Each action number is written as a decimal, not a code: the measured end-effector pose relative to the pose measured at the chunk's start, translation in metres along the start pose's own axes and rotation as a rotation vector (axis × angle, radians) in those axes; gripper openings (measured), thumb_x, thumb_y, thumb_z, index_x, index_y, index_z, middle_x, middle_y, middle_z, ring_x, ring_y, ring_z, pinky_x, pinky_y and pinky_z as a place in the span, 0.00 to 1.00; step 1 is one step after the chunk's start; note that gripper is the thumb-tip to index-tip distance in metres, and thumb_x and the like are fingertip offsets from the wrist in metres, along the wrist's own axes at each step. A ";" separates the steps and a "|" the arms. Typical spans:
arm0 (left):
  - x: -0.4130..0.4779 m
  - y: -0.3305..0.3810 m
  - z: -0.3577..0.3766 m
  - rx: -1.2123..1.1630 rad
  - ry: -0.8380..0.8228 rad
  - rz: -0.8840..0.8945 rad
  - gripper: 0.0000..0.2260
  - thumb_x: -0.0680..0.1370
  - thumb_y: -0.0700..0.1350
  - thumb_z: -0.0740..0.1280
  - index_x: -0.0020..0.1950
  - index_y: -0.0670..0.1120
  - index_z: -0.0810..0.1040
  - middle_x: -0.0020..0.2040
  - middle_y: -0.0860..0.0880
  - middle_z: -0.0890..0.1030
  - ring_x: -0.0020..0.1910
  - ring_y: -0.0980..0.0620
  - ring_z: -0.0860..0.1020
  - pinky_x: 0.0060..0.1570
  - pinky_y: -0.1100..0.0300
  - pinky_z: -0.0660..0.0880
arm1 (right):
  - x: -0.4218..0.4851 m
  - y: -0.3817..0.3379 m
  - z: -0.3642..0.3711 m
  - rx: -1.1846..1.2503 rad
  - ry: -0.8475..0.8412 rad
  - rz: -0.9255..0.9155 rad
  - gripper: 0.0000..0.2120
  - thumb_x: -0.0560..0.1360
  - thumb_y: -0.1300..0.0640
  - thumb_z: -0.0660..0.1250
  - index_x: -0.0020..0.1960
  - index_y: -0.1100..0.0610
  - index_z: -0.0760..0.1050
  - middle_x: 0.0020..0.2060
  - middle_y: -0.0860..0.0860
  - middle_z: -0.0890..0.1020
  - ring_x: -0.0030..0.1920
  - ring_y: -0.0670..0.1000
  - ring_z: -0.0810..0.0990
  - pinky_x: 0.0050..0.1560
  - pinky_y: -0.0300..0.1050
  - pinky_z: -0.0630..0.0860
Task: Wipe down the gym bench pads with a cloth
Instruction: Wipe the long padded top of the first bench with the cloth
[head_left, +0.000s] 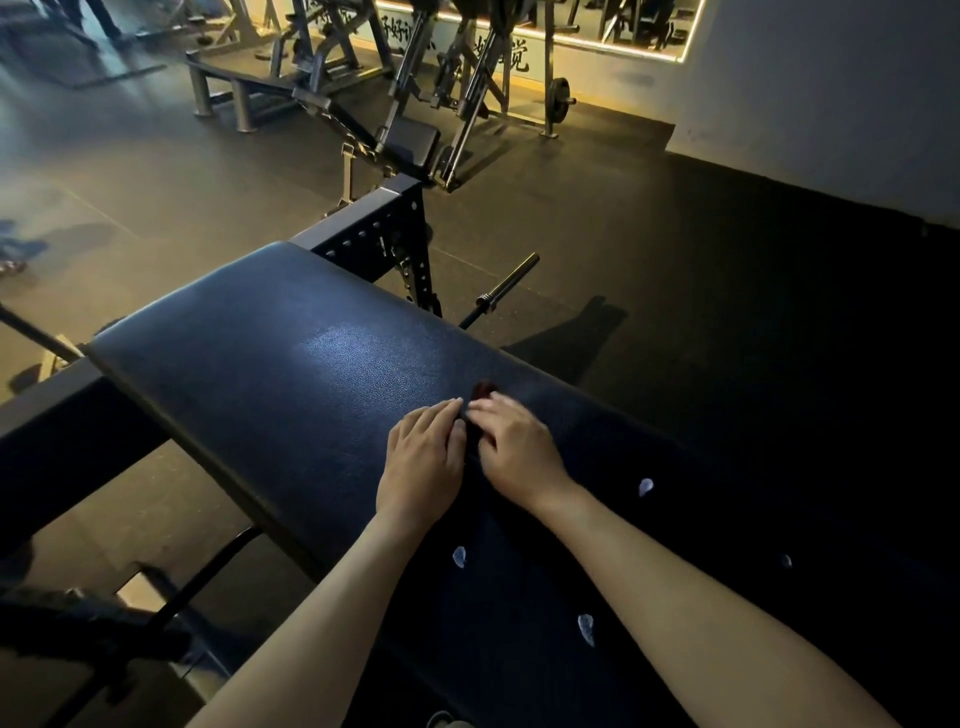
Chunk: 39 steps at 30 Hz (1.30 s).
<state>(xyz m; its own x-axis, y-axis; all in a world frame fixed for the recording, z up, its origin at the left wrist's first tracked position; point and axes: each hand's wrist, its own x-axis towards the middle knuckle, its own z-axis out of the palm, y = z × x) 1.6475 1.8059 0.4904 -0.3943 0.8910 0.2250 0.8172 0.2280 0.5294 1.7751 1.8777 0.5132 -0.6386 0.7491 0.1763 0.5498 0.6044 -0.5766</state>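
Both hands (470, 447) press a dark cloth (480, 395) (grip unclear) on the black bench pad (291, 364), dim gym.

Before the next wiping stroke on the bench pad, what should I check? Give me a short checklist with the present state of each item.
1. Both hands on pad: left hand and right hand rest on the bench pad: ok.
2. Cloth under the hands: only a small dark red bit shows: cannot tell.
3. Pad ahead free of objects: ok.
4. Pale marks on near pad: not ok.
5. Barbell lies off the pad: ok.
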 end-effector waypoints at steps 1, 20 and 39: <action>0.000 0.001 0.001 -0.006 -0.008 0.000 0.27 0.80 0.58 0.48 0.73 0.50 0.74 0.70 0.54 0.76 0.71 0.53 0.69 0.71 0.55 0.60 | -0.004 -0.001 0.000 0.035 -0.037 -0.038 0.20 0.75 0.66 0.63 0.65 0.60 0.78 0.65 0.55 0.79 0.71 0.56 0.71 0.73 0.41 0.58; 0.004 -0.002 -0.003 -0.032 0.001 -0.040 0.29 0.80 0.60 0.46 0.75 0.51 0.72 0.72 0.55 0.74 0.71 0.55 0.66 0.70 0.55 0.60 | 0.032 0.021 -0.010 -0.050 -0.057 -0.056 0.23 0.80 0.63 0.59 0.75 0.56 0.68 0.76 0.54 0.65 0.78 0.54 0.59 0.78 0.49 0.56; -0.006 -0.006 -0.006 -0.038 0.014 -0.010 0.28 0.80 0.59 0.48 0.72 0.49 0.75 0.70 0.54 0.76 0.70 0.52 0.68 0.71 0.55 0.60 | 0.024 0.037 -0.017 -0.156 0.027 0.246 0.21 0.85 0.54 0.52 0.76 0.57 0.66 0.78 0.54 0.63 0.79 0.55 0.52 0.77 0.50 0.52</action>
<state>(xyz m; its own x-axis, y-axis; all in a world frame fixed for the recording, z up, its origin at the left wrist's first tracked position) 1.6423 1.7964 0.4904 -0.4082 0.8833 0.2307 0.7966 0.2212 0.5625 1.7891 1.9225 0.5095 -0.4621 0.8842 0.0684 0.7640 0.4361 -0.4755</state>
